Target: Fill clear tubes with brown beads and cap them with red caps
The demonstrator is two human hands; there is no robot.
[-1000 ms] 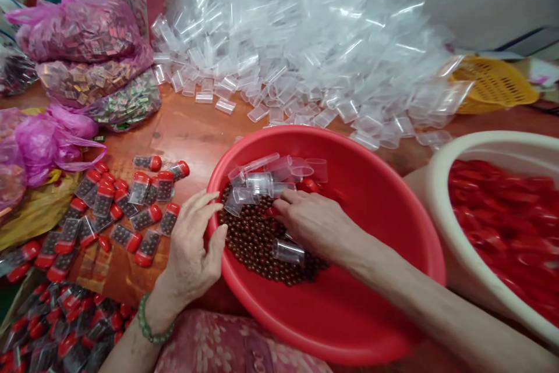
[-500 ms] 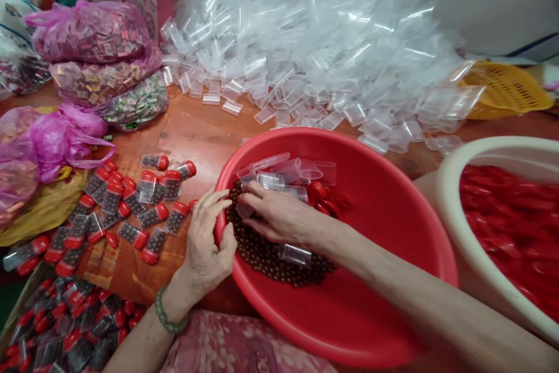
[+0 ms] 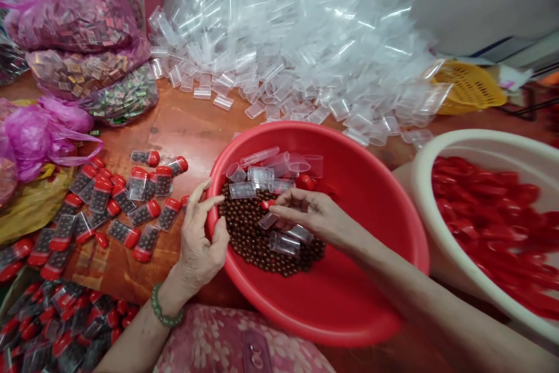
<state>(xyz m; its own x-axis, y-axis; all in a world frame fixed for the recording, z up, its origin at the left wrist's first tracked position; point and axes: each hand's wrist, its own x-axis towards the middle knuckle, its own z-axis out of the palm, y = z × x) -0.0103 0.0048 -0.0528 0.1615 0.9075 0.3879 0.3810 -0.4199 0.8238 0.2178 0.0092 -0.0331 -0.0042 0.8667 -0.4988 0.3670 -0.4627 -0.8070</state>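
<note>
A large red basin (image 3: 371, 297) holds a heap of small dark brown balls (image 3: 248, 239), with several clear plastic tubes (image 3: 285, 244) lying on them. At the basin's left rim rests my left hand (image 3: 198, 251), its fingers apart and nothing in it. Over the balls, my right hand (image 3: 308, 213) is closed in a pinch on a small red cap (image 3: 268, 204). Just below these fingertips lies a clear tube, partly hidden by the hand. More red caps (image 3: 306, 181) sit behind my right hand, among tubes at the back of the heap.
Filled, red-capped containers (image 3: 151, 212) lie left of the basin; more fill a box (image 3: 65, 326) below. A cream tub (image 3: 421, 187) of red caps stands right. Clear tubes (image 3: 279, 53) are piled behind, beside a yellow basket (image 3: 471, 88). Pink bags (image 3: 82, 18) sit far left.
My right hand has moved right from the left side of the heap, and a red cap now shows at its fingertips. My left hand stays on the rim. The view has shifted right.
</note>
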